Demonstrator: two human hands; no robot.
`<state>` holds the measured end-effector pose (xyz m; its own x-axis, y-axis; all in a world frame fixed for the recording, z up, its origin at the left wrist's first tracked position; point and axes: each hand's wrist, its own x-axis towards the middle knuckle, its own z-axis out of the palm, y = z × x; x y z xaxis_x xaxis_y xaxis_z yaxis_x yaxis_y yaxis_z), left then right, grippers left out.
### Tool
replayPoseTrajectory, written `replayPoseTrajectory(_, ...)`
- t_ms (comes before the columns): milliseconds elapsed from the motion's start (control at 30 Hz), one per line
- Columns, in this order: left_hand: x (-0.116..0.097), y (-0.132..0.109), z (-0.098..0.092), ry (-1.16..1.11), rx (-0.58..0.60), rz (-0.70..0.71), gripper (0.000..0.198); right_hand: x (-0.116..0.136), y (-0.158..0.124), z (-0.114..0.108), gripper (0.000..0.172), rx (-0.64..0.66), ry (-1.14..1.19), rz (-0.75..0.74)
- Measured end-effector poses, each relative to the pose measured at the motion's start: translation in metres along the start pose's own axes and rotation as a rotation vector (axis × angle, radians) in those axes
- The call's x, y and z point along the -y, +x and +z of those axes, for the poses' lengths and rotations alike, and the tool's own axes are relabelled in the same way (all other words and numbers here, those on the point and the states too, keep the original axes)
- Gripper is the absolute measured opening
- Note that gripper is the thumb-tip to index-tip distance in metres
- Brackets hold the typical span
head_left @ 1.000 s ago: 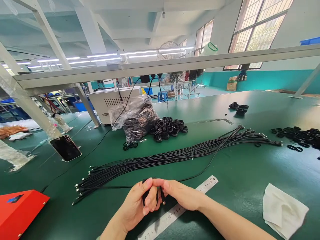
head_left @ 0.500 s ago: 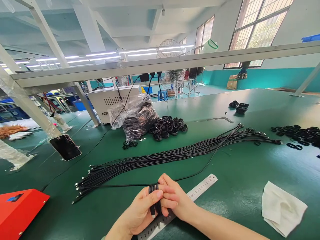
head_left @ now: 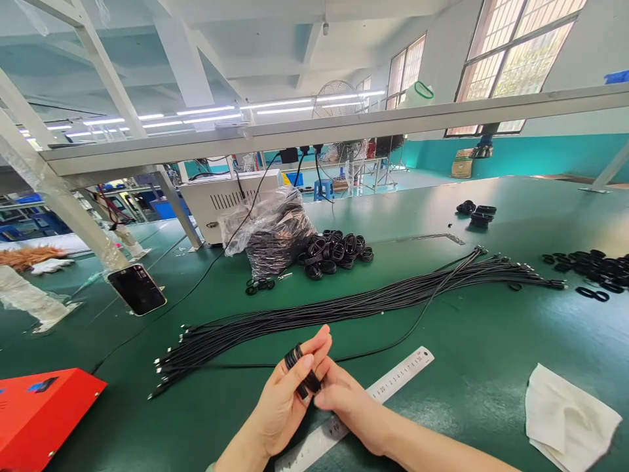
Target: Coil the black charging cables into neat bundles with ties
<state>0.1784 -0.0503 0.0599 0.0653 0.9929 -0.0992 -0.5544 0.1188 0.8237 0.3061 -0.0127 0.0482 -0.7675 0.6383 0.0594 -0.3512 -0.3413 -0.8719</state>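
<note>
A short black cable coil [head_left: 295, 357] is wound in tight loops around the fingers of my left hand [head_left: 280, 406], with the thumb pressed on it. My right hand [head_left: 351, 400] is closed at the coil's lower right side, its thumb bent and its fingertips partly hidden behind the left hand. Beneath both hands a steel ruler [head_left: 403, 373] lies slanted on the green table. Beyond them stretches a long bundle of straight black cables [head_left: 334, 307] with metal plugs at its ends. One single cable [head_left: 388, 345] curves away from the bundle, close behind my hands.
Coiled cables [head_left: 337, 249] are heaped beside a plastic-wrapped pack [head_left: 272, 246]. Black rings [head_left: 597, 265] lie at the right, above a white cloth [head_left: 565, 416]. A red box [head_left: 49, 413] and a phone [head_left: 137, 290] stand left. A metal beam [head_left: 304, 134] crosses overhead.
My right hand has moved down from the top of the coil to its lower end. The coil now tilts, and the left fingers point upward. The view has shifted slightly.
</note>
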Motion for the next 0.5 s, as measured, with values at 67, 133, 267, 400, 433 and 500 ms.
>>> replayPoseTrajectory(67,0.004,0.0,0.002,0.025,-0.018,-0.017,0.03,-0.004,0.001,0.0,0.052,0.012,-0.06,0.02)
replayPoseTrajectory(133,0.006,-0.001,0.003,0.047,-0.015,-0.042,0.031,-0.008,0.004,-0.003,0.049,0.012,-0.148,0.065)
replayPoseTrajectory(267,0.001,-0.003,-0.001,0.128,0.109,-0.097,0.031,-0.009,0.006,-0.014,0.033,-0.003,-0.401,0.172)
replayPoseTrajectory(400,-0.006,-0.001,-0.007,0.189,0.208,-0.072,0.028,-0.005,0.003,-0.016,0.02,-0.072,-0.588,0.066)
replayPoseTrajectory(433,-0.007,0.0,-0.008,0.191,0.202,-0.078,0.028,-0.005,0.002,-0.015,0.017,-0.077,-0.614,0.053)
replayPoseTrajectory(500,-0.007,0.002,-0.009,0.177,0.17,-0.103,0.028,-0.005,0.002,-0.013,0.015,-0.076,-0.639,0.065)
